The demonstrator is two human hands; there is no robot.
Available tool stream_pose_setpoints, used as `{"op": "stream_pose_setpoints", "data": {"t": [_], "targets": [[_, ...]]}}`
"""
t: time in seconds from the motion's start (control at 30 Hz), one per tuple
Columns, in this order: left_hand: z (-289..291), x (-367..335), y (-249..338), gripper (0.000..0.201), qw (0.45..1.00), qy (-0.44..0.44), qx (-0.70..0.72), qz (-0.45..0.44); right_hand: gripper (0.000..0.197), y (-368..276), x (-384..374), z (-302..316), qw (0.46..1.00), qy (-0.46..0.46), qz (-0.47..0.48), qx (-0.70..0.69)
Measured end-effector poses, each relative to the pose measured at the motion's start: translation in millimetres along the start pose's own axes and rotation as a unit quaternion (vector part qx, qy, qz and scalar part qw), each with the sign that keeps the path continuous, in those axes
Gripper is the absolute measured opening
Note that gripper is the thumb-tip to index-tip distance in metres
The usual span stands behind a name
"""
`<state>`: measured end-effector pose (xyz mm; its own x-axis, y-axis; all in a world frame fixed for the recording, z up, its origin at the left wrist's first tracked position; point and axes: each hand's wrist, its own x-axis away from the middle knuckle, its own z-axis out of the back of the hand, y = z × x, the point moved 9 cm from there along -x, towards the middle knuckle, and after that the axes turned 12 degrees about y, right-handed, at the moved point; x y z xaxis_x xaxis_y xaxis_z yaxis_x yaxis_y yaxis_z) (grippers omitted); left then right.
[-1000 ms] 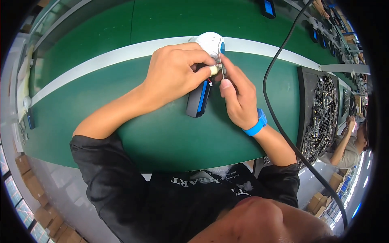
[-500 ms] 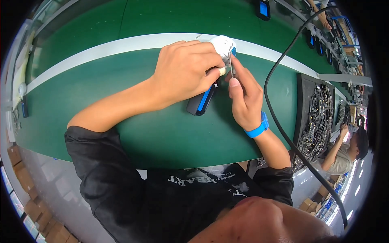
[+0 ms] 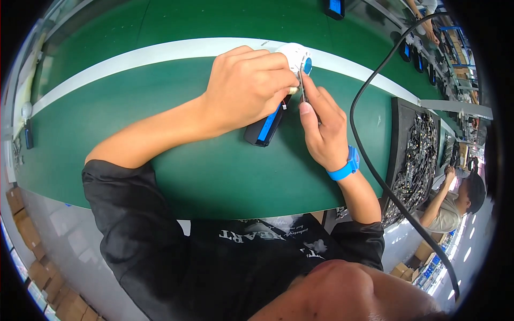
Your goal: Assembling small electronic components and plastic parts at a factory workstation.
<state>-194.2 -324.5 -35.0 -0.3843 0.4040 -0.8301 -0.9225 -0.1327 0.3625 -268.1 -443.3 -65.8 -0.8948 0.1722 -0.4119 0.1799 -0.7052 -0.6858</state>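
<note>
A hand-held device with a white rounded head (image 3: 294, 53), a round blue part on its side, and a black handle (image 3: 262, 131) with a blue strip lies on the green bench. My left hand (image 3: 249, 88) is closed at its neck, fingertips pinched; what they pinch is hidden. A pale yellowish piece shows at the thumb tip. Beside it a small white connector (image 3: 284, 107) sticks out. My right hand (image 3: 325, 128), with a blue wristband, grips a slim metal tool (image 3: 303, 88), tweezers by its look, pointing up against the white head.
A black cable (image 3: 369, 150) arcs past my right arm. Right of it stands a black tray (image 3: 397, 134) heaped with small wired parts. Beyond the bench's white edge strip (image 3: 160, 52) lies a green surface with more black-and-blue handles (image 3: 335, 7). A co-worker (image 3: 452, 200) sits at right.
The white head has turned slightly, so more of its round blue part shows. The tool's tip stays against the head, and both hands have shifted only a little.
</note>
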Motion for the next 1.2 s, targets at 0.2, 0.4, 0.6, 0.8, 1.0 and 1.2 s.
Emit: {"op": "stream_pose_setpoints", "data": {"t": [0.2,0.4,0.6,0.8,1.0,1.2], "targets": [[2,4,-4,0.008,1.000,0.024,0.003,0.006,0.047,-1,-3,-4,1.000,-0.021,-0.008,-0.018],[-12,-21,-9,0.011,0.998,-0.058,0.003,0.006,0.046,7,-10,8,0.998,-0.005,0.039,-0.039],[-51,-58,-7,0.014,0.984,-0.108,0.110,-0.092,0.040,19,-11,20,0.984,-0.109,0.056,0.129],[-90,-59,-107,0.023,0.961,-0.272,0.039,0.015,0.047,101,2,179,0.888,0.005,0.108,0.447],[-17,-113,-332,0.044,0.853,0.078,0.070,0.511,0.052,218,82,362,0.851,-0.005,-0.052,0.522],[-93,-130,-319,0.050,0.890,-0.038,-0.028,0.453,0.037,249,99,374,0.822,0.035,-0.128,0.553]]}}
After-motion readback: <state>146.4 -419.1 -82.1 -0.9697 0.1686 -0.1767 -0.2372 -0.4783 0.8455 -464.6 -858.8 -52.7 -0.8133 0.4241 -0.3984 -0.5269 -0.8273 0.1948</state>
